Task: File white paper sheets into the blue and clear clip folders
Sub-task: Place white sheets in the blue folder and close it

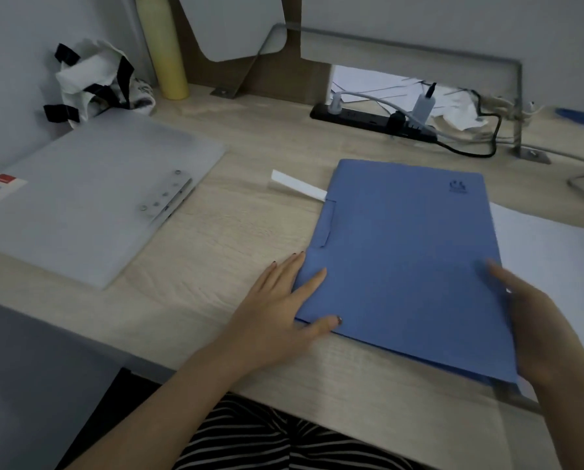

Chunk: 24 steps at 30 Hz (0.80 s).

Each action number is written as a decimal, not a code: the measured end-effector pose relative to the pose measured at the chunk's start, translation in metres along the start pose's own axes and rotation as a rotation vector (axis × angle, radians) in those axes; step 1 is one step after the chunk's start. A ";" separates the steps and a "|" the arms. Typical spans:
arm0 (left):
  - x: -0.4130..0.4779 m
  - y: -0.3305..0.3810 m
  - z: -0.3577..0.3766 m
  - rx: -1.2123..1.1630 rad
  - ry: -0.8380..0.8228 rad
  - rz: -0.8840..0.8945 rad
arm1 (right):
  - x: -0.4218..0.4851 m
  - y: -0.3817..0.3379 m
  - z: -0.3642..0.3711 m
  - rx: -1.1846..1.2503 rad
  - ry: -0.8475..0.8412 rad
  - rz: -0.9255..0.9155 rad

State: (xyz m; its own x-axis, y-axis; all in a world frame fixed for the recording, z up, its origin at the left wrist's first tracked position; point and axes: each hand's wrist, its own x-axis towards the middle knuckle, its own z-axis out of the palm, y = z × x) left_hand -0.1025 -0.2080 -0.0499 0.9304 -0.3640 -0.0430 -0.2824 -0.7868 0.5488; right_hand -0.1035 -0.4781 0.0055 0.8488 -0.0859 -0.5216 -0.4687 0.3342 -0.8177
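Head view: the blue folder (402, 266) lies closed on the desk (216, 239), directly under and between both sets of fingertips. The left hand (277, 300) lies flat at its near left corner, fingers (312, 279) straight and slightly spread, thumb touching the near edge. The right hand (541, 320) is at the folder's right edge but motion-blurred; whether its fingers grip cannot be told. A white sheet (555, 252) beyond the right fingertips is partly covered by the folder and cut off by the frame. A white strip (297, 186) shows ahead of the left fingertips. The folder's dark emblem (457, 186) is unreadable. The clear folder (90, 198), well left of the left fingers, carries a red label (2, 184) with illegible print.
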 end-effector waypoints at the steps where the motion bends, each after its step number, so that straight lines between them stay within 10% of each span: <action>1: 0.001 0.003 -0.001 -0.059 0.010 -0.031 | 0.003 0.000 -0.002 -0.038 0.016 0.001; 6: 0.021 0.010 -0.012 -0.345 0.158 -0.175 | -0.002 -0.001 0.002 -0.130 0.154 0.076; 10: 0.042 0.018 -0.034 -0.850 -0.078 -0.378 | -0.003 -0.001 0.002 -0.123 0.166 0.089; 15: 0.043 0.016 -0.032 -0.901 -0.116 -0.443 | -0.002 -0.003 0.004 -0.192 0.145 0.088; 20: 0.034 0.013 -0.032 -0.870 -0.065 -0.513 | -0.006 -0.009 0.020 -0.714 0.383 -0.457; 24: 0.030 0.013 -0.031 -0.838 -0.069 -0.523 | 0.018 -0.007 0.062 -1.176 0.146 -0.749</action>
State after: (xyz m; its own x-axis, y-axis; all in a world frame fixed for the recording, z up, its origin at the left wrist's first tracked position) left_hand -0.0709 -0.2136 -0.0187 0.8676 -0.1206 -0.4824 0.4415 -0.2596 0.8589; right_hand -0.0700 -0.4237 0.0174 0.9866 -0.0114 0.1629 0.0889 -0.7991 -0.5946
